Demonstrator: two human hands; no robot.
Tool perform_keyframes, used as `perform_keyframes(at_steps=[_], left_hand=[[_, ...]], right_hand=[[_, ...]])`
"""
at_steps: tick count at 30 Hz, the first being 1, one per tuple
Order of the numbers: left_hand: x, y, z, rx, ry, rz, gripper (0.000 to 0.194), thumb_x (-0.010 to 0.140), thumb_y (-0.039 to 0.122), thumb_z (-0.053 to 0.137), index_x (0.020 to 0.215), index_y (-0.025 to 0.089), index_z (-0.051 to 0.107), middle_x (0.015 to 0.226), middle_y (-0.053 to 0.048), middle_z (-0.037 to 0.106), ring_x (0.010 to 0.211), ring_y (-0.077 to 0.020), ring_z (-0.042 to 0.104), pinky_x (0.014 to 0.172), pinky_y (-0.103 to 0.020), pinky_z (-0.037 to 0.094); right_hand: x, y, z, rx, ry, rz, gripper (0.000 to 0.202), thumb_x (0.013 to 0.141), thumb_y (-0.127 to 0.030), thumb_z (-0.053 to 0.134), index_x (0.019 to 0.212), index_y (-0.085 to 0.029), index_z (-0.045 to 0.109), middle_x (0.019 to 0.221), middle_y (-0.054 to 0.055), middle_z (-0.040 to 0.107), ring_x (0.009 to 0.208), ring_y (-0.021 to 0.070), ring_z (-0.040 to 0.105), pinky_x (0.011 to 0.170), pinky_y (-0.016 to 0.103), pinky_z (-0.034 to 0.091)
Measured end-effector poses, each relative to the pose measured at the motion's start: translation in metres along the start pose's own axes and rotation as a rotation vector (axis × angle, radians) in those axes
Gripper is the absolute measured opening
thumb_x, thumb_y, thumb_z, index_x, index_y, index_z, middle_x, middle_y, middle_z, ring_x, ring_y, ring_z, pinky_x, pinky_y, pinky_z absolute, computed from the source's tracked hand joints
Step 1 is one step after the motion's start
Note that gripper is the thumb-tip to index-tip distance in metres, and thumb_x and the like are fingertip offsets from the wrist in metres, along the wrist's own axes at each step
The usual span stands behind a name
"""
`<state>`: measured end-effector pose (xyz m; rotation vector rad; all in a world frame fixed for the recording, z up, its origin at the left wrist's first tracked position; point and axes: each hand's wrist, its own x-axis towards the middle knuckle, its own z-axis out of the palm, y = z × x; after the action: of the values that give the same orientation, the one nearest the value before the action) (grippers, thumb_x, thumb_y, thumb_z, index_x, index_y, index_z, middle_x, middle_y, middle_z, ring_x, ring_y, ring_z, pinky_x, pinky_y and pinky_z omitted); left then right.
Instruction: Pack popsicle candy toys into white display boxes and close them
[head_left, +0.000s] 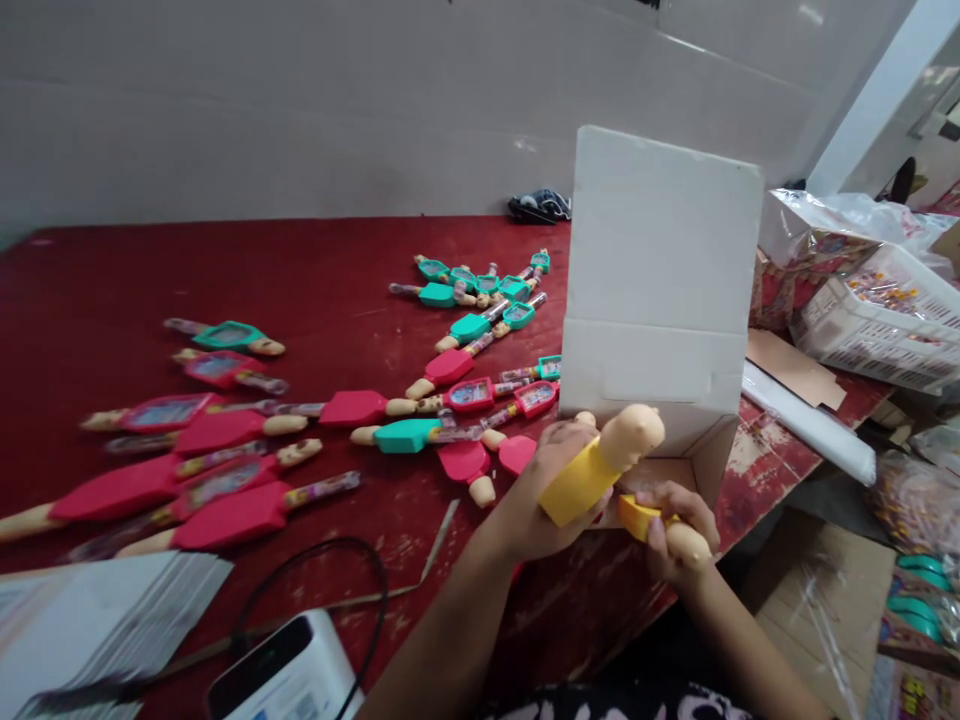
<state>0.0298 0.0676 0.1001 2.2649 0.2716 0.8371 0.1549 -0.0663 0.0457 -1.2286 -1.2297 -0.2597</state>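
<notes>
My left hand (551, 480) is closed around a yellow toy (579, 482) with a beige, head-shaped knob that points up and to the right. Lower and to the right, my right hand (686, 520) grips a second yellow toy (640, 515), its beige knob toward me. Both hands are at the front of an open white cardboard box (660, 250), whose lid stands upright. Part of the box's inside is hidden by the hands. Pink toys (517, 453) of a similar shape lie left of my left hand.
Several pink and green toys (409, 435) are spread over the red table (360, 230). A white device (289, 670) with a black cable and a stack of flat card (112, 620) are at the front left. On the right stands a white plastic basket (877, 330).
</notes>
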Motion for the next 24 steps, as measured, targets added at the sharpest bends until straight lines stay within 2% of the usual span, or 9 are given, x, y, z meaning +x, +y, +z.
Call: perform_keyframes(at_steps=[5,10,12,14,16,18,20,22,24], left_hand=[[0.004,0.007,-0.003,-0.105,0.038,0.032,0.017,0.082,0.029,0.05,0.094,0.018,0.054,0.096,-0.007,0.058,0.094,-0.021,0.054,0.092,-0.04,0.044],[0.002,0.005,-0.001,-0.091,0.03,0.006,0.02,0.08,0.031,0.05,0.093,0.017,0.055,0.099,-0.009,0.058,0.098,-0.0232,0.052,0.089,-0.041,0.043],[0.002,0.006,-0.002,-0.082,0.016,0.012,0.017,0.078,0.03,0.05,0.09,0.018,0.054,0.098,-0.008,0.058,0.099,-0.0236,0.051,0.091,-0.041,0.041],[0.003,0.008,-0.002,-0.06,-0.048,0.02,0.015,0.075,0.029,0.052,0.085,0.018,0.053,0.096,-0.008,0.058,0.101,-0.0239,0.05,0.095,-0.041,0.039],[0.003,0.011,-0.003,-0.024,-0.135,0.043,0.018,0.071,0.029,0.055,0.085,0.018,0.054,0.093,-0.006,0.058,0.104,-0.0247,0.048,0.1,-0.042,0.035],[0.004,0.015,-0.005,0.021,-0.192,0.066,0.024,0.068,0.028,0.057,0.09,0.018,0.055,0.095,-0.005,0.058,0.108,-0.0257,0.045,0.105,-0.044,0.028],[0.004,0.018,-0.006,0.067,-0.221,0.058,0.026,0.069,0.032,0.063,0.089,0.018,0.056,0.095,-0.005,0.058,0.11,-0.0262,0.043,0.106,-0.044,0.025],[0.004,0.018,-0.009,0.084,-0.249,0.042,0.034,0.068,0.044,0.073,0.083,0.018,0.056,0.094,-0.004,0.058,0.11,-0.0265,0.044,0.105,-0.042,0.026],[0.005,0.016,-0.01,0.061,-0.265,0.053,0.044,0.067,0.057,0.075,0.078,0.019,0.056,0.091,-0.003,0.06,0.109,-0.0258,0.044,0.102,-0.039,0.027]], right_hand=[[0.016,0.017,0.017,-0.331,0.007,0.206,0.011,0.078,-0.026,0.054,0.086,-0.02,0.049,0.07,0.001,0.052,0.06,0.0159,0.054,0.052,0.027,0.046],[0.019,0.038,0.035,-0.521,-0.171,0.17,0.044,0.079,-0.043,0.054,0.113,-0.015,0.05,0.098,0.014,0.055,0.092,0.0285,0.054,0.079,0.047,0.048],[0.024,0.03,0.03,-0.492,-0.155,0.088,0.057,0.084,-0.052,0.048,0.126,-0.015,0.043,0.11,0.017,0.051,0.104,0.0315,0.049,0.087,0.053,0.044],[0.034,0.01,0.02,-0.371,-0.065,0.008,0.069,0.086,-0.066,0.035,0.134,-0.017,0.039,0.118,0.017,0.048,0.113,0.0328,0.045,0.092,0.055,0.042],[0.049,-0.015,0.01,-0.179,-0.056,-0.011,0.07,0.086,-0.071,0.03,0.13,-0.02,0.047,0.12,0.016,0.048,0.116,0.0321,0.046,0.094,0.054,0.044],[0.064,-0.037,0.002,0.024,-0.172,0.061,0.044,0.088,-0.06,0.043,0.106,-0.023,0.061,0.111,0.012,0.055,0.108,0.0283,0.055,0.092,0.051,0.048],[0.077,-0.049,-0.005,0.23,-0.211,0.198,0.018,0.087,-0.037,0.053,0.078,-0.022,0.058,0.087,0.006,0.059,0.083,0.0211,0.063,0.077,0.043,0.055],[0.085,-0.05,-0.015,0.378,-0.06,0.35,0.019,0.084,-0.028,0.049,0.066,-0.021,0.046,0.066,0.0,0.05,0.056,0.0137,0.056,0.056,0.033,0.054],[0.084,-0.044,-0.025,0.405,0.168,0.464,0.016,0.08,-0.025,0.046,0.066,-0.021,0.04,0.061,-0.002,0.042,0.048,0.0101,0.048,0.046,0.025,0.047]])
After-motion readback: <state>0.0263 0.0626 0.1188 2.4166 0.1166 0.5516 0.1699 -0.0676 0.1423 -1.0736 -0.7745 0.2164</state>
